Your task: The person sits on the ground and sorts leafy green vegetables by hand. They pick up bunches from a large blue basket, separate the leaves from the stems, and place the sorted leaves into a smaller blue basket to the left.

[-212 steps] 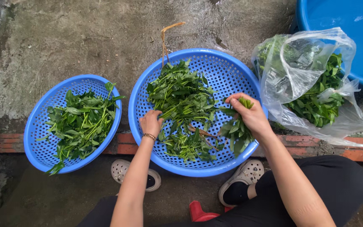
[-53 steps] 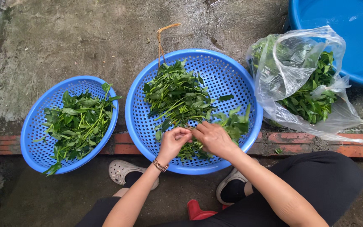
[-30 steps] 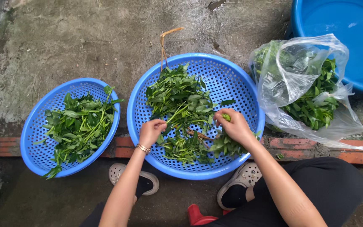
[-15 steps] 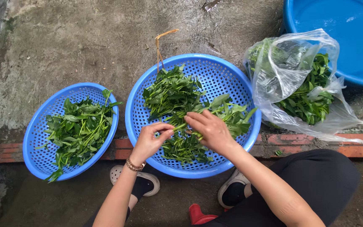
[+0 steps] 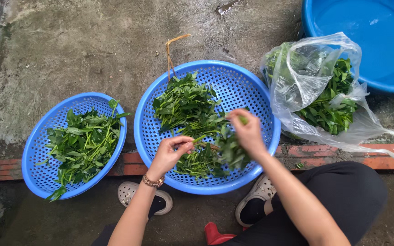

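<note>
Half a second ago the two hands were close together over the middle of the big basket (image 5: 261,114); now they are pulled a little apart, and a leafy sprig (image 5: 228,148) is stretched between them. From this I judge that the person is in the middle of plucking one stem, separating the good leaves from the stalk.

The left hand (image 5: 169,155) is closed, its fingertips pinching the thin end of the stem at about 7 o'clock in the big basket. The right hand (image 5: 248,132) is also closed, at about 4 o'clock from the basket centre, gripping the upper part of the same sprig, whose leaves hang down below the hand. So the sprig lies directly between the hands, touching both, just above the heap of greens (image 5: 185,107) that fills the basket from the centre to 11 o'clock.

At 9 o'clock from the big basket stands a smaller blue basket (image 5: 37,168) with leaves in it. At 3 o'clock a clear plastic bag (image 5: 306,82) holds more greens, and at 1 o'clock is a blue tub (image 5: 365,50) with water.
</note>
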